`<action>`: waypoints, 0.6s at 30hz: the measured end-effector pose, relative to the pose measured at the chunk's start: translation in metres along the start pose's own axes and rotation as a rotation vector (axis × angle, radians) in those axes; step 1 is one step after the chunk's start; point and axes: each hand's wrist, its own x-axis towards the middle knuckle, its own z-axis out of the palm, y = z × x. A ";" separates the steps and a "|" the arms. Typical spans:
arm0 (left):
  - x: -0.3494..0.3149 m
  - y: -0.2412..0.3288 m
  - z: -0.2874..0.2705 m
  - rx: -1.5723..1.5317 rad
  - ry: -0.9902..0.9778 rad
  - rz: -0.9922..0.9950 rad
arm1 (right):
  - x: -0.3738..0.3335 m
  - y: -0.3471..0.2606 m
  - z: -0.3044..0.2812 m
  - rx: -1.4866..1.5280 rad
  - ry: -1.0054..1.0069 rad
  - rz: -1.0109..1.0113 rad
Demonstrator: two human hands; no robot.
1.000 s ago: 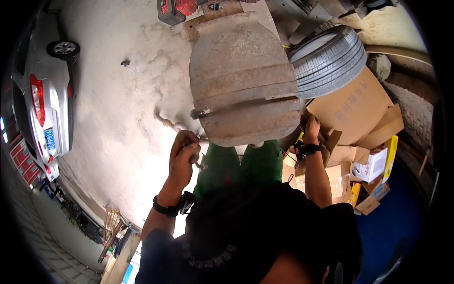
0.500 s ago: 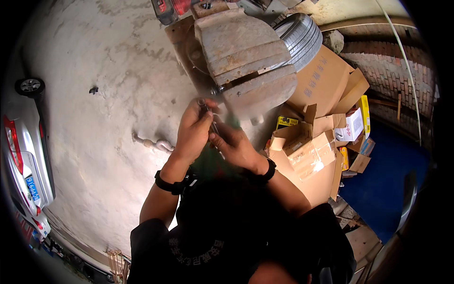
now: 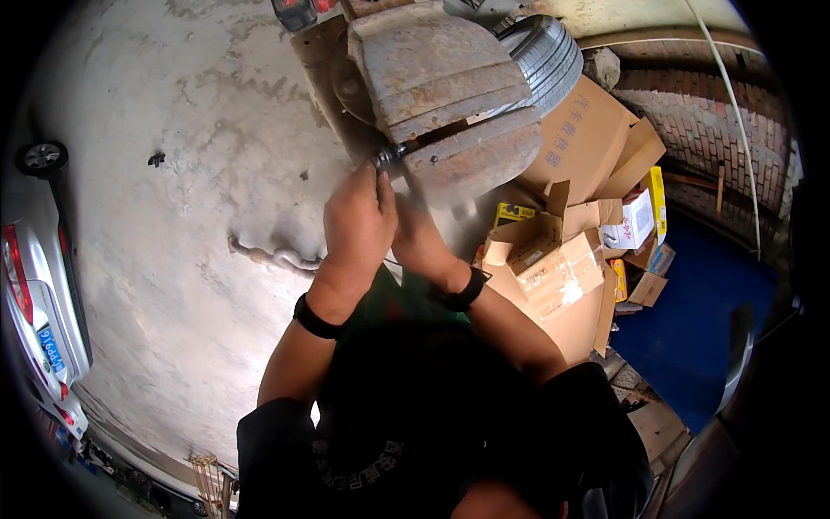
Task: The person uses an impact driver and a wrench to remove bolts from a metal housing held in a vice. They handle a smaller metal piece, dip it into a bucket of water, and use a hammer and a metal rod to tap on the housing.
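A large rusty grey metal block with a slot across it (image 3: 450, 78) stands ahead of me. At the slot's left end is a small shiny round metal fitting (image 3: 391, 156). My left hand (image 3: 356, 225) is closed, its fingertips up against this fitting, around a slim metal tool mostly hidden by the fingers. My right hand (image 3: 424, 246) is beside it, partly behind the left one, with curled fingers; what it grips is hidden. Both wrists wear black bands.
Opened cardboard boxes (image 3: 553, 277) lie at the right, near a tire (image 3: 549, 65) and a blue sheet (image 3: 700, 320). A bent metal pipe (image 3: 277, 258) lies on the concrete floor left of my hands. A silver car (image 3: 52, 303) stands at the far left.
My hands have moved up and forward to the fitting at the slot. The slim tool with a ring-shaped end, which showed between both hands, is now mostly covered.
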 end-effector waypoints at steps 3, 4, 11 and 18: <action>0.000 0.001 0.008 0.047 0.085 0.042 | 0.005 0.006 0.005 -0.090 0.013 -0.103; 0.000 0.002 0.011 0.061 0.090 0.031 | 0.008 0.006 0.005 -0.104 0.019 -0.118; -0.002 0.009 0.010 0.047 0.009 -0.069 | 0.010 -0.004 0.012 -0.122 0.000 -0.077; 0.000 0.008 0.008 -0.307 -0.134 -0.108 | 0.010 0.001 0.000 0.073 -0.086 0.097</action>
